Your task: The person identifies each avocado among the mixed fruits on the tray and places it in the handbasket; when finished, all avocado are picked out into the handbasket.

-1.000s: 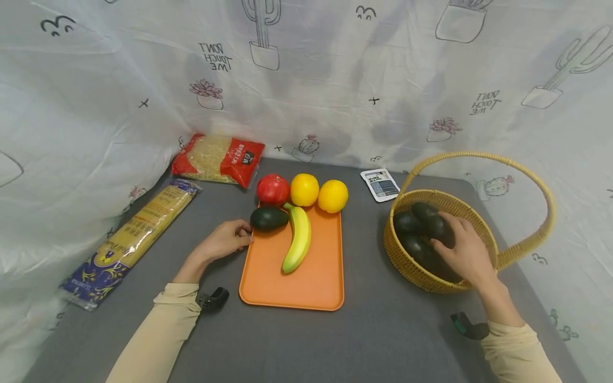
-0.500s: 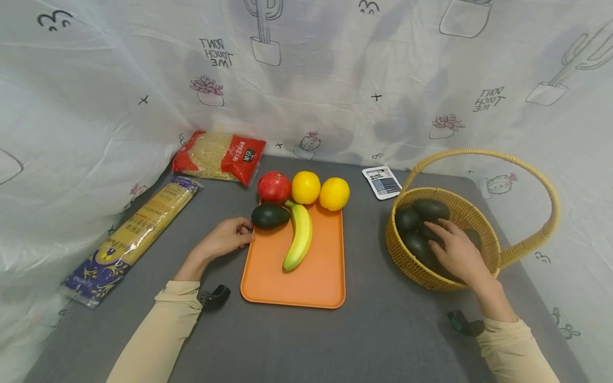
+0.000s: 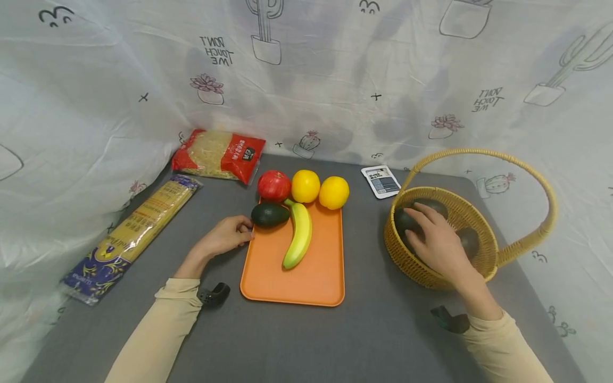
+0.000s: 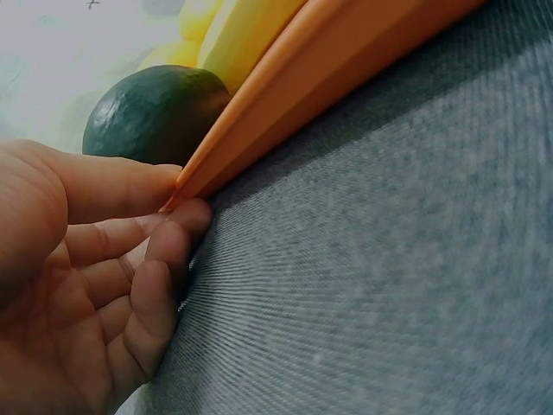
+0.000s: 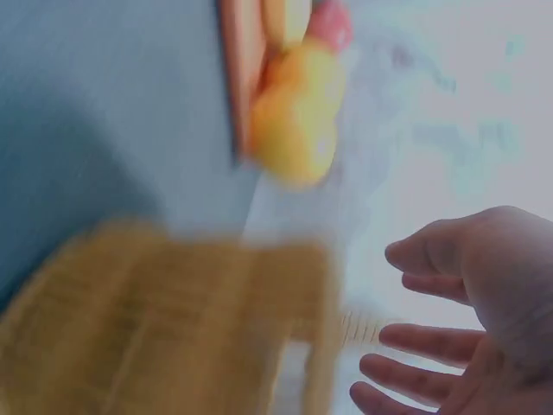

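At the left edge of an orange tray [image 3: 292, 290], my left hand [image 3: 227, 235] pinches the rim between thumb and fingers, as the left wrist view shows. Just beyond it a dark avocado [image 3: 270, 215] lies on the tray beside a banana [image 3: 299, 239]. My right hand [image 3: 438, 243] reaches into a wicker basket [image 3: 396, 258] with its fingers spread and slightly bent over a dark avocado [image 3: 405, 221]. Other avocados show behind the hand and at the basket's right side. In the right wrist view the fingers [image 5: 423, 341] hold nothing.
A red pomegranate [image 3: 274, 185] and two yellow round fruits [image 3: 305, 186] line the tray's far edge. A red bag of pasta [image 3: 217, 154] and a long noodle packet [image 3: 131, 239] lie at left. A small white packet [image 3: 380, 181] is near the basket, whose handle [image 3: 483, 153] arches up.
My right hand has moved left within the basket, away from the avocado it was on. An avocado at the basket's right side has come into sight. My left hand has stayed at the tray.
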Available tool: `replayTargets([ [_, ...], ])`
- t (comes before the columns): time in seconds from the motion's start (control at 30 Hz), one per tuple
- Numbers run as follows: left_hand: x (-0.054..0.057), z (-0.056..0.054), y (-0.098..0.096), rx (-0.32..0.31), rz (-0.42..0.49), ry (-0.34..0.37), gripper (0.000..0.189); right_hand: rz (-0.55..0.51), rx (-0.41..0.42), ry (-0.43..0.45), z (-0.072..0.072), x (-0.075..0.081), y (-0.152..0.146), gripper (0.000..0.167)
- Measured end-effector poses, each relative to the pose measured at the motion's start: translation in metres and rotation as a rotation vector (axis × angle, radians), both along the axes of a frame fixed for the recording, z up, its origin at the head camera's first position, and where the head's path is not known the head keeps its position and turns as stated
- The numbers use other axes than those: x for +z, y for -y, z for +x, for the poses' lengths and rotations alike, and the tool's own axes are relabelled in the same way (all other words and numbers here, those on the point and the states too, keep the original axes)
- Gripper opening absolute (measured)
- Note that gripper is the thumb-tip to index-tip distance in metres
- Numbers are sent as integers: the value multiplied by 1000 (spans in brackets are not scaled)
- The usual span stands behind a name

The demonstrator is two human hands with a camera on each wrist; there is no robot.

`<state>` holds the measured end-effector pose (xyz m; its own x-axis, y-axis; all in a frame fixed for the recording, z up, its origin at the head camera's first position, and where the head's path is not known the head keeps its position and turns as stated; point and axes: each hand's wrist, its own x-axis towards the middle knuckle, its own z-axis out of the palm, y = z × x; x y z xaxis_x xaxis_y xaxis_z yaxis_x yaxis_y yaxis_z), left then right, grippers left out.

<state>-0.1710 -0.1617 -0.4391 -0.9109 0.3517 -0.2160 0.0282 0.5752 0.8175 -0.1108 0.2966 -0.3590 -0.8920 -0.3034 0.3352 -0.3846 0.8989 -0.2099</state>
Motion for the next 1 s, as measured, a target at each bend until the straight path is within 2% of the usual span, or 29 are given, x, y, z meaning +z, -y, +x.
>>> replayTargets([
  [0.17,2,0,0,-4,-6,-18,29,11,135,-72,-11,-5,56,47],
  [0.37,3,1,0,5,-3,-13,29,63,300,-48,-27,-21,125,47],
  [0.53,2,1,-1,2,6,-8,28,118,390,-38,-41,-24,170,50],
  [0.8,0,0,-1,-5,6,-22,27,200,473,-2,-58,-21,219,53],
  [1.0,2,0,-2,-4,-7,-26,27,266,481,45,-66,-26,239,57],
])
